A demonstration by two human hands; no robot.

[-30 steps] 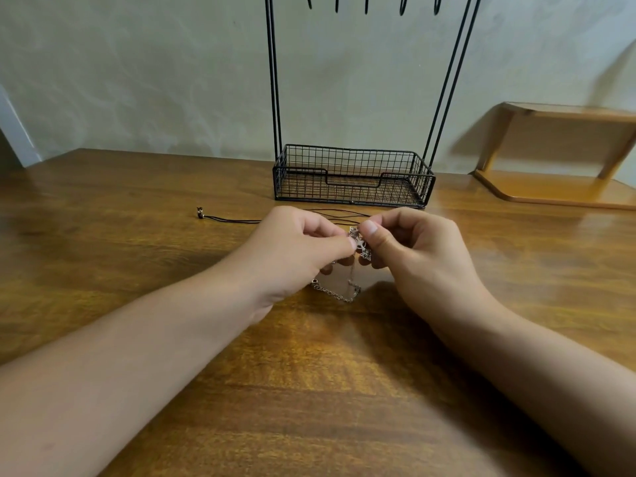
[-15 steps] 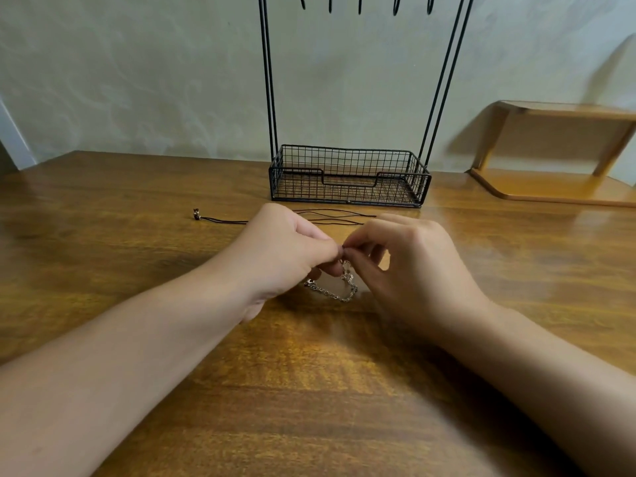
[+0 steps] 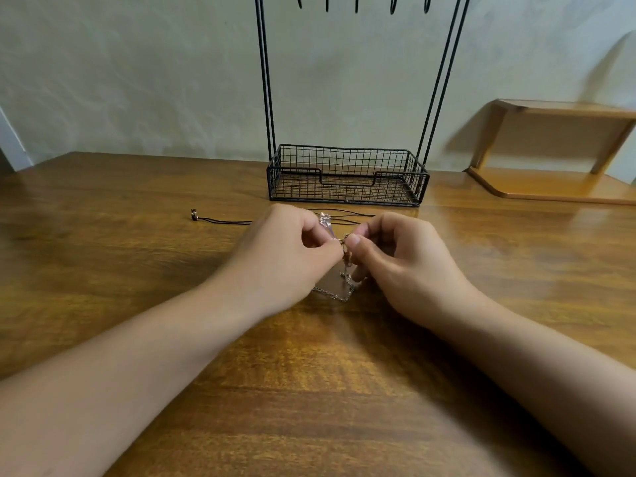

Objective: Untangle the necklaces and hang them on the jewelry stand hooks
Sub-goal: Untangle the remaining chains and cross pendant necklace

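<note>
My left hand (image 3: 285,256) and my right hand (image 3: 402,266) meet over the middle of the wooden table, both pinching a tangle of thin metal chain necklaces (image 3: 339,290). Part of the chain droops onto the table below my fingers, and a small pale pendant (image 3: 324,220) sticks up above my left fingertips. A black cord necklace (image 3: 220,220) with a small bead at its left end lies on the table behind my hands. The black wire jewelry stand (image 3: 347,175) stands at the back, its hooks (image 3: 358,1) at the top edge of the view.
The stand's wire basket base sits against the pale wall. A wooden shelf (image 3: 550,149) rests at the back right of the table (image 3: 309,390). A grey edge shows at far left.
My hands have lifted slightly and my fingertips have regripped the chain; the pendant now shows above my left fingers. The cord necklace has not moved.
</note>
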